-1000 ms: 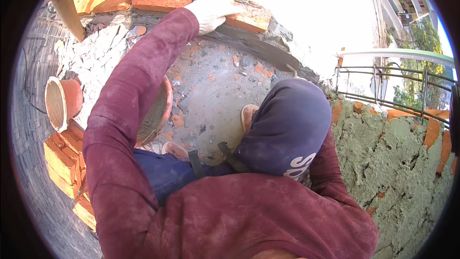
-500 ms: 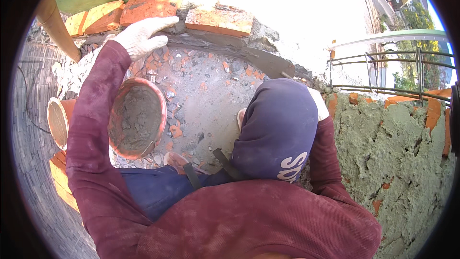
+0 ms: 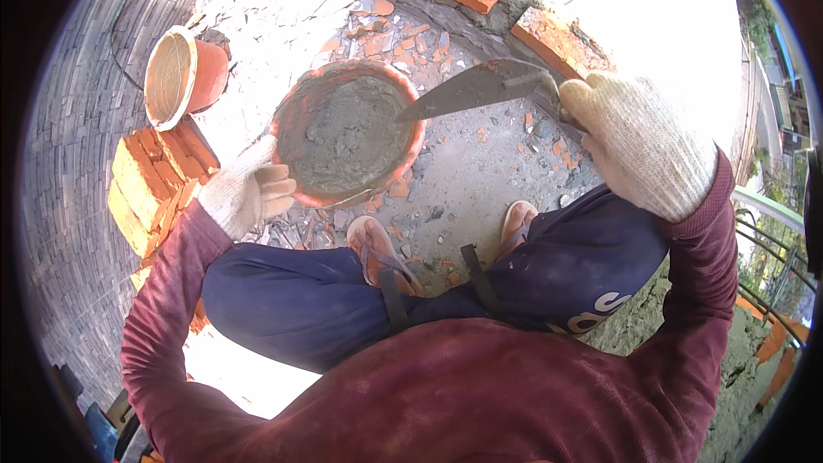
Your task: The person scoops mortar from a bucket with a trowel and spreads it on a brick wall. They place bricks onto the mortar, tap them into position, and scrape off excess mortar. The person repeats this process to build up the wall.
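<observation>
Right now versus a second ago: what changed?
Left hand came off the end brick and back to the left side of the bucket; whether it grips is unclear. Right hand, hidden or mostly so earlier, shows holding the trowel, its blade swung from below the brick to over the bucket's right rim. Unchanged: brick in place, bucket holding mortar.

Mortar point(image 3: 356, 141) in basin point(image 3: 296, 124); bucket point(image 3: 207, 77) to left; brick stack point(image 3: 150, 189) before bucket; trowel point(image 3: 476, 92) tip at basin's right rim.
</observation>
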The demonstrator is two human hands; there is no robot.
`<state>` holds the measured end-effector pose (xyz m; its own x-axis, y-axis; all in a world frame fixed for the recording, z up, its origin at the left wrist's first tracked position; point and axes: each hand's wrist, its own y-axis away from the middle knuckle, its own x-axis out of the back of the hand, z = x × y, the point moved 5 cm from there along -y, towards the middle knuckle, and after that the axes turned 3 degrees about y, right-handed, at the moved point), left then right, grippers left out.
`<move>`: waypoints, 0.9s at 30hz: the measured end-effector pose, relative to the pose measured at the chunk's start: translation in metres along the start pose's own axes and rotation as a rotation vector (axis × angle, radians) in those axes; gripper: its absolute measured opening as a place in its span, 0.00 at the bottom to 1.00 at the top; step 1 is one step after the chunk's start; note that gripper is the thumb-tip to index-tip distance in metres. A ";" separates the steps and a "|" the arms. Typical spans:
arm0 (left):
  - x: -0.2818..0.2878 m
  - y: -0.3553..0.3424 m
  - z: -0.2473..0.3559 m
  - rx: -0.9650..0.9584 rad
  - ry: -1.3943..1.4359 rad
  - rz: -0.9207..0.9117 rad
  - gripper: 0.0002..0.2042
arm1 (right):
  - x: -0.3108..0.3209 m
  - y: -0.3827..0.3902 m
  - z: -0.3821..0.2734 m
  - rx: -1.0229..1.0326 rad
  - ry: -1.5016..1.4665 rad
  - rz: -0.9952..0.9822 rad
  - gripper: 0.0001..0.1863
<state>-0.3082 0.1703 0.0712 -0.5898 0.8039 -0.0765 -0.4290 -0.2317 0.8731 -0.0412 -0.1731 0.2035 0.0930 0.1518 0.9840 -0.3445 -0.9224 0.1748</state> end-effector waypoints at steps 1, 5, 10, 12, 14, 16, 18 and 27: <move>-0.005 0.003 0.001 0.076 0.095 -0.054 0.28 | 0.002 0.000 -0.012 0.056 0.048 -0.033 0.12; 0.009 -0.009 0.029 -0.282 0.136 -0.032 0.27 | -0.008 0.022 -0.024 -0.063 -0.082 -0.310 0.14; 0.044 -0.070 0.027 -0.278 0.410 -0.111 0.27 | -0.017 0.082 -0.012 -0.298 -0.148 -0.285 0.14; 0.052 -0.093 0.007 -0.025 0.106 0.004 0.28 | -0.025 0.098 -0.016 -0.342 -0.167 -0.185 0.13; 0.065 -0.100 -0.008 0.135 -0.181 0.298 0.26 | -0.033 0.104 -0.024 -0.316 -0.171 -0.004 0.12; 0.058 -0.092 -0.011 0.151 -0.136 0.334 0.22 | -0.040 0.104 -0.032 -0.272 -0.198 0.164 0.12; 0.036 -0.075 -0.003 0.065 -0.077 0.179 0.17 | -0.049 0.102 -0.034 -0.316 -0.219 0.157 0.11; -0.115 0.027 0.060 -0.136 0.387 -0.482 0.13 | -0.002 0.112 -0.049 -0.483 -0.212 0.119 0.09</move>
<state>-0.2110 0.1042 0.1324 -0.5023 0.5847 -0.6371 -0.7763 0.0197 0.6301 -0.1253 -0.2592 0.2222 0.1961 -0.0652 0.9784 -0.7500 -0.6528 0.1068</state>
